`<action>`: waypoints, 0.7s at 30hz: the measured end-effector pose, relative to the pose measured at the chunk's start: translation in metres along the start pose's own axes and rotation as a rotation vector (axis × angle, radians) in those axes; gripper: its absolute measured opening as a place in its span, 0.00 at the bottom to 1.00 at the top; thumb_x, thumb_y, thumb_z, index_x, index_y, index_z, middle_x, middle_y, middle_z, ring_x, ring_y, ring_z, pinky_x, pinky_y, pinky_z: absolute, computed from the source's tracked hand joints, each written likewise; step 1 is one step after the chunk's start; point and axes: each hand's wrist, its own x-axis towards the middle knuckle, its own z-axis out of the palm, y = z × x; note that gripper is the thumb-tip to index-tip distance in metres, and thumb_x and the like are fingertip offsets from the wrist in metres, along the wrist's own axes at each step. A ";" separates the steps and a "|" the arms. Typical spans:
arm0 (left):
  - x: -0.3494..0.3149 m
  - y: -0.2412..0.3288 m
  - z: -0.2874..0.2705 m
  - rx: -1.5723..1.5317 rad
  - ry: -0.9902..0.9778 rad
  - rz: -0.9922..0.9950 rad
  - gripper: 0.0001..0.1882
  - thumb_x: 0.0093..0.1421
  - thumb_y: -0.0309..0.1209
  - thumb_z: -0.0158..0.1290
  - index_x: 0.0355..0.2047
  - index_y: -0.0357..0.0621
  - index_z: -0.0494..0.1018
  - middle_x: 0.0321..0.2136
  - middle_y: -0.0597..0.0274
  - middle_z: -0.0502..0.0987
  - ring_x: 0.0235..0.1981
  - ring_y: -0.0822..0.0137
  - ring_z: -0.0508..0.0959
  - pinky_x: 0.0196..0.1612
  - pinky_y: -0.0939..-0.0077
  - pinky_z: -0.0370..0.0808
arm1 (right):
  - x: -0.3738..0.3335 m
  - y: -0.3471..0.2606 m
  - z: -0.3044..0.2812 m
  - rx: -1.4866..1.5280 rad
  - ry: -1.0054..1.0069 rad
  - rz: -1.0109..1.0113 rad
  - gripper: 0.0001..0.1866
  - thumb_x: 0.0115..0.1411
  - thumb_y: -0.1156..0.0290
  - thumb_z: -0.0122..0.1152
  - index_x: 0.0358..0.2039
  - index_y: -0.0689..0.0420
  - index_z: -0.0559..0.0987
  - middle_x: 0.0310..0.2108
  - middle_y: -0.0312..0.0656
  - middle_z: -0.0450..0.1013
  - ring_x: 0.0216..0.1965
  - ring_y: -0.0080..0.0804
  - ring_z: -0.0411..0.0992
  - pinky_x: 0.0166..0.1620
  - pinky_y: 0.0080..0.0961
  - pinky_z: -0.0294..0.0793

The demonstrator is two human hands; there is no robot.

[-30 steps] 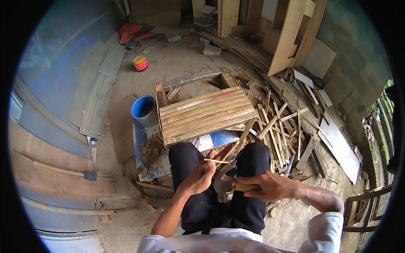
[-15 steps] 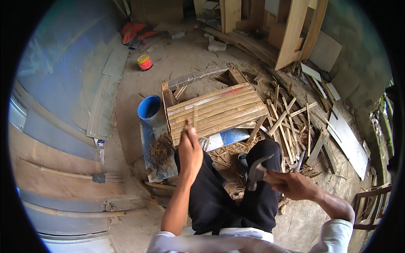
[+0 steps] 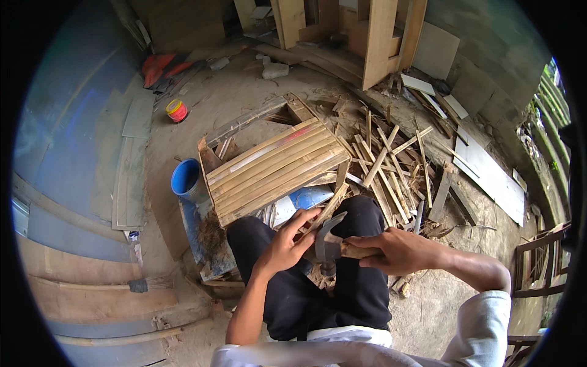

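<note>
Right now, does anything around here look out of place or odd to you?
Yes: the sticks lie crisscrossed in a loose heap, right of the slatted platform, rather than stacked. Farther right, a white board lies askew near scraps. The hammer in the right hand shows no obvious damage.

No legible text, label, number or sign; red-and-yellow tub (image 3: 177, 111) too small for any reading

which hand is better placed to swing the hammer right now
Likely the right hand: it grips the handle of the hammer. The left hand is by a wooden strip, its hold unclear.
</note>
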 end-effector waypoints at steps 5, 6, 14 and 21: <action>-0.011 0.002 0.001 0.173 0.003 -0.002 0.21 0.66 0.30 0.48 0.59 0.41 0.66 0.40 0.58 0.69 0.39 0.64 0.71 0.45 0.72 0.70 | 0.011 0.002 -0.006 -0.061 -0.056 -0.050 0.26 0.61 0.62 0.58 0.60 0.49 0.69 0.30 0.51 0.79 0.26 0.42 0.78 0.35 0.35 0.77; -0.012 0.002 0.000 0.180 -0.004 -0.013 0.21 0.67 0.32 0.47 0.59 0.42 0.66 0.41 0.57 0.70 0.38 0.64 0.72 0.44 0.72 0.71 | 0.014 0.002 -0.008 -0.050 -0.067 -0.073 0.26 0.61 0.62 0.58 0.60 0.48 0.69 0.30 0.51 0.78 0.26 0.43 0.78 0.35 0.35 0.77; -0.027 0.013 -0.008 0.131 0.037 -0.186 0.20 0.68 0.32 0.46 0.59 0.41 0.65 0.41 0.56 0.69 0.38 0.63 0.72 0.43 0.73 0.70 | 0.022 0.006 -0.036 0.107 -0.112 0.035 0.27 0.59 0.59 0.60 0.58 0.52 0.71 0.38 0.51 0.78 0.38 0.39 0.78 0.45 0.32 0.75; -0.045 -0.003 -0.032 0.207 0.007 -0.202 0.18 0.70 0.36 0.43 0.53 0.36 0.65 0.29 0.63 0.69 0.25 0.73 0.67 0.29 0.78 0.67 | 0.015 0.024 -0.030 0.155 0.213 -0.134 0.27 0.61 0.64 0.61 0.59 0.58 0.69 0.35 0.43 0.79 0.32 0.21 0.73 0.40 0.23 0.73</action>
